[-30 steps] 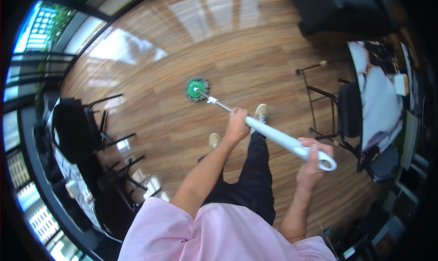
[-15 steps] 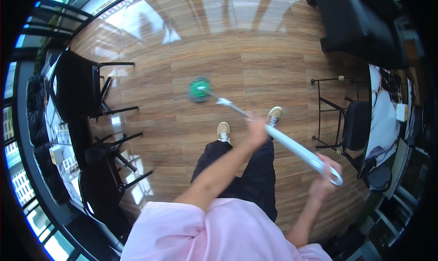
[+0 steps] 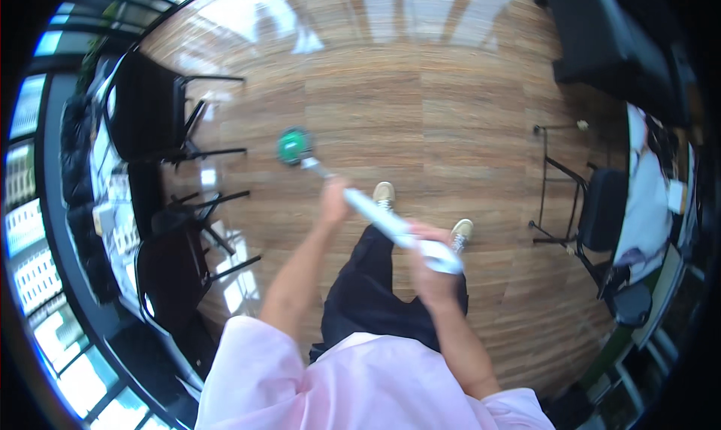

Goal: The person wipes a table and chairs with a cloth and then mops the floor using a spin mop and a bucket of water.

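Observation:
A mop (image 3: 379, 218) with a light grey-blue handle slants across in front of me, its round green head (image 3: 294, 145) down on the wood-look floor to the left. Lower on the pole, my left hand (image 3: 336, 199) is wrapped round the thin shaft. My right hand (image 3: 431, 261) grips the thick upper part near the looped end. Motion blurs the mop and both hands a little. Below the handle are my two beige shoes (image 3: 384, 195), the left one further forward.
Black chairs (image 3: 176, 268) stand along the left, beside a marble-patterned table. At the right are another black chair (image 3: 603, 208) and a marble-patterned table (image 3: 646, 182). A large black piece of furniture (image 3: 612, 43) sits at the far right. The glossy floor (image 3: 466, 122) reflects window light.
The mop has swung left, and its head has slid left across the floor. Both hands have moved left with it, the right one the most. My left foot has stepped forward.

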A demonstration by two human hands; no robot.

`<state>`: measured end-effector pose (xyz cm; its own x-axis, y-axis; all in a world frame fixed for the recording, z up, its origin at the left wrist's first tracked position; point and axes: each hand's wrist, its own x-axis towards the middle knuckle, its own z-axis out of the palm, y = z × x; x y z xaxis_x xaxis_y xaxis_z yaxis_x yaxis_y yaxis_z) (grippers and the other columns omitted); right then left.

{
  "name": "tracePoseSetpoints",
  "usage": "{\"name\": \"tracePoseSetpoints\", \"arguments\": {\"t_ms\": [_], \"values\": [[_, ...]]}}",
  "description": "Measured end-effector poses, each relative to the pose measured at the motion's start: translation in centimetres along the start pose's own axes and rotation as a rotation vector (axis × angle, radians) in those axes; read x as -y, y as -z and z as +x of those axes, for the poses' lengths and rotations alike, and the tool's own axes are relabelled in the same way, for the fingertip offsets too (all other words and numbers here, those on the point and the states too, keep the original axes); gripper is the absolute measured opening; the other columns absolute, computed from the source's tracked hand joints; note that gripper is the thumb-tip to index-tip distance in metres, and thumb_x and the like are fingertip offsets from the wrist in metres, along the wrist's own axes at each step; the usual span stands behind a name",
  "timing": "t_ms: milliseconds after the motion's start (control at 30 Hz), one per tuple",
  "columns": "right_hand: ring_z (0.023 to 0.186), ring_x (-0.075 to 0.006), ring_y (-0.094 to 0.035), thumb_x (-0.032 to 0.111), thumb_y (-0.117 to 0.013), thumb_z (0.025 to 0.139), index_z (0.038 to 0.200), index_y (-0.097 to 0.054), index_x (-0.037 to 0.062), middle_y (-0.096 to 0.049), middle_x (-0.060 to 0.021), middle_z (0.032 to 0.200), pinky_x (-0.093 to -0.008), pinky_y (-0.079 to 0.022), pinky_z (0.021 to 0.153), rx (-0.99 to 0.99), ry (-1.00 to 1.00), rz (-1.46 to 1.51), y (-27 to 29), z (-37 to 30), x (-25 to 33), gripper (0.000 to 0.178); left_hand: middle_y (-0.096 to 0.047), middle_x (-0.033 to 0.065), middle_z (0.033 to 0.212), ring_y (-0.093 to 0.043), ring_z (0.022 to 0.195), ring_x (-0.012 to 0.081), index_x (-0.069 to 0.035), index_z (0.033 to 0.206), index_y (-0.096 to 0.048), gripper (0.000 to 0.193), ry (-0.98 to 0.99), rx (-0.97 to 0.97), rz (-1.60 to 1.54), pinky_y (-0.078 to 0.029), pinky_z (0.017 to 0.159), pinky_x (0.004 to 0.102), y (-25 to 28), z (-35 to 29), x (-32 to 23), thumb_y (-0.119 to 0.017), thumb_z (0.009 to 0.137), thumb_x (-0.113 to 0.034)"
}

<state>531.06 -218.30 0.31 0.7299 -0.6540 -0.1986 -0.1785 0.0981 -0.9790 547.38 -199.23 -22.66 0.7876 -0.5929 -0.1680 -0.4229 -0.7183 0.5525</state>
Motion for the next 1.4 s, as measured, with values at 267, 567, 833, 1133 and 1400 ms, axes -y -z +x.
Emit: {"name": "tracePoseSetpoints", "arguments": {"t_ms": [267,567,833,1133,1400], "values": [[0.098,-0.0121,-0.064,0.004,-0.076,0.087,0.107,-0.064,0.0039,-0.070,-0.0086,0.110,-0.0257,-0.053,0.080,-0.043,-0.189,0.251,11.3,-2.2,-5.0,0.023,-0.061,0.0181,0.124,-0.052,0.123,0.0396,-0.009,0.106,-0.069,0.039,0.206,0.141,0.122,-0.041,0.103,0.0563,-8.7,-2.3,-3.9,-0.082,0.077,-0.031],[0.107,-0.0300,-0.065,0.014,-0.055,0.101,0.106,-0.052,-0.0010,-0.067,-0.0229,0.108,-0.0454,-0.051,0.099,-1.022,0.017,-0.058,54.0,-13.2,-1.6,0.016,-0.064,0.0148,0.110,-0.046,0.127,0.0443,-0.012,0.095,-0.071,0.021,-0.440,0.456,-0.136,-0.037,0.105,0.0567,-36.2,-1.5,-58.6,-0.076,0.075,-0.015],[0.092,-0.0364,-0.070,0.015,-0.055,0.099,0.099,-0.049,-0.0012,-0.068,-0.0215,0.093,-0.0521,-0.055,0.090,-1.099,0.193,-0.021,60.9,-14.4,-0.8,0.017,-0.063,0.0164,0.102,-0.054,0.113,0.0423,-0.005,0.097,-0.063,0.026,-0.548,0.514,-0.274,-0.034,0.114,0.0516,-38.2,-6.0,-64.5,-0.069,0.073,0.000],[0.106,-0.0226,-0.068,0.003,-0.076,0.085,0.104,-0.062,0.0022,-0.071,-0.0139,0.109,-0.0342,-0.053,0.092,-0.230,-0.132,0.370,39.9,-12.1,-11.8,0.023,-0.065,0.0148,0.085,-0.061,0.098,0.0386,-0.009,0.084,-0.068,0.022,0.000,0.342,0.241,-0.045,0.092,0.0520,-26.3,-10.6,-28.5,-0.082,0.073,-0.023],[0.097,-0.0304,-0.068,0.018,-0.057,0.099,0.102,-0.055,-0.0027,-0.069,-0.0228,0.101,-0.0450,-0.052,0.095,-1.011,-0.030,-0.097,63.1,-21.2,-3.5,0.021,-0.064,0.0117,0.096,-0.055,0.109,0.0359,-0.012,0.088,-0.066,0.025,-0.387,0.513,-0.069,-0.033,0.097,0.0543,-39.7,-15.0,-60.3,-0.079,0.068,-0.017]]}}
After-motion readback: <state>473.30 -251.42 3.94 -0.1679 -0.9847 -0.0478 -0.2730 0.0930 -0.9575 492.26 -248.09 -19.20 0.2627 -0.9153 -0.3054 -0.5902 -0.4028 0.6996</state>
